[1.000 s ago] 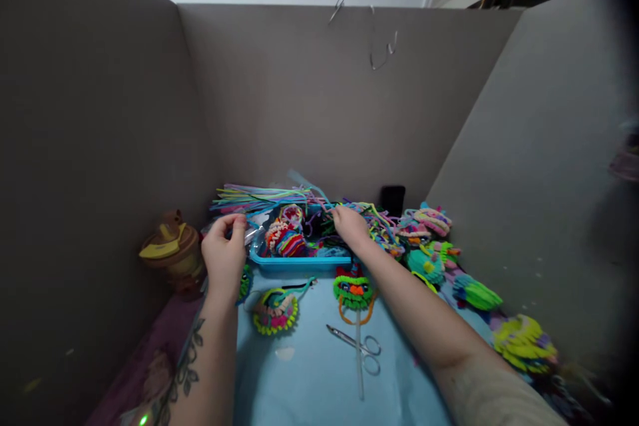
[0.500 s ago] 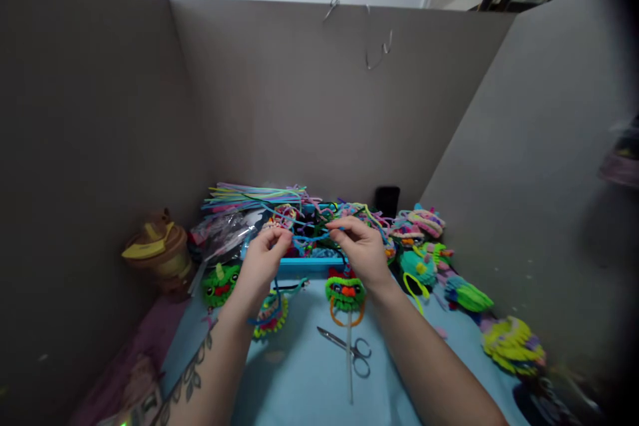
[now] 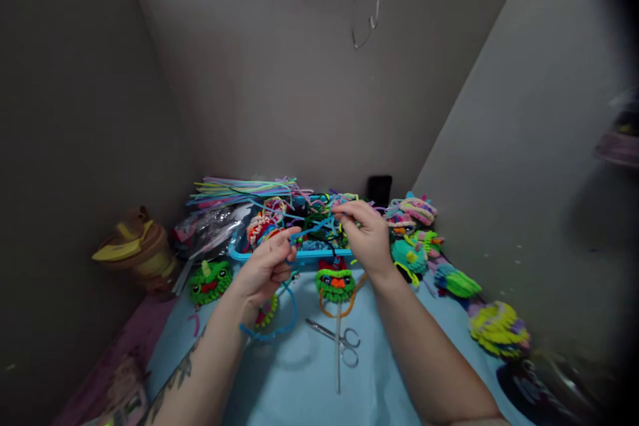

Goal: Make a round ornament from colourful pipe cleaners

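Note:
Between my two hands stretches a blue pipe cleaner (image 3: 293, 313), twisted in its middle part, with a long curved end hanging below my left hand. My left hand (image 3: 267, 263) grips it with the index finger pointing right and the other fingers curled. Thumb and fingers of my right hand (image 3: 366, 233) pinch its other end, over the blue tray (image 3: 319, 255). Just below lies a green fuzzy face (image 3: 335, 286) with a red beak and an orange loop. A yellow-edged fuzzy piece (image 3: 268, 311) is partly hidden behind my left wrist.
Scissors (image 3: 344, 341) lie across a thin pale stick (image 3: 338, 373) on the blue cloth. Pipe cleaners (image 3: 239, 190) are piled at the back left, by a brown pot (image 3: 150, 253). Several fuzzy figures (image 3: 456, 281) line the right side; a green one (image 3: 210, 281) sits left. Grey panels enclose the table.
My hands have moved farther apart in height, the right one higher. My left index finger has stretched out, and the pipe cleaner's hanging end has swung right. The view has tilted down.

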The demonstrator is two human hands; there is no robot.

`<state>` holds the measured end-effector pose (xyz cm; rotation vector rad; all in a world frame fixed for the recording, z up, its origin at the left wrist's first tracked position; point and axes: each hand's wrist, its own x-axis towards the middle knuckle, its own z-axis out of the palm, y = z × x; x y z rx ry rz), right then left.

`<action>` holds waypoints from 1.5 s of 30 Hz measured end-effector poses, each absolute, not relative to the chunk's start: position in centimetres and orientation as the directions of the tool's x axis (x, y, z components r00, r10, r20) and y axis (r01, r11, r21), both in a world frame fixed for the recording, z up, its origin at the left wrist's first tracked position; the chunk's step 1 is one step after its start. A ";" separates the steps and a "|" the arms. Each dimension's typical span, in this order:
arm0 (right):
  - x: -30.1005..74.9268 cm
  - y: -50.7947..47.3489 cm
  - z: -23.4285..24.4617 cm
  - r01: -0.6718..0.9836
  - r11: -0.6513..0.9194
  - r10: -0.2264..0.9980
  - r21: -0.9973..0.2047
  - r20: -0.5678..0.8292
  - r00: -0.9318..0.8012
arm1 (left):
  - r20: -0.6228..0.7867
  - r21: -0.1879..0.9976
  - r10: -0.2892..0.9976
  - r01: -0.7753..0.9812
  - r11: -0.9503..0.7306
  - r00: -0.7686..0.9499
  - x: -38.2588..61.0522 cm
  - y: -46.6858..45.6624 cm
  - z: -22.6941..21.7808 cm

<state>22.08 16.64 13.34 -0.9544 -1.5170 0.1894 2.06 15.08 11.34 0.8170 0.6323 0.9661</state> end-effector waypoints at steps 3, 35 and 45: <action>22.7 17.1 13.4 0.347 0.582 0.720 -0.736 0.664 0.201 | -0.104 0.951 0.911 -0.229 0.209 0.399 2.2 15.0 11.3; 18.9 14.5 13.6 0.065 0.426 0.902 -0.902 0.418 -0.112 | 0.106 0.862 0.982 -0.507 -0.012 0.156 2.2 14.7 12.3; 16.6 13.7 12.7 -0.058 0.357 0.911 -0.932 0.361 -0.200 | 0.111 0.851 0.990 -0.522 -0.048 0.090 4.1 13.7 12.1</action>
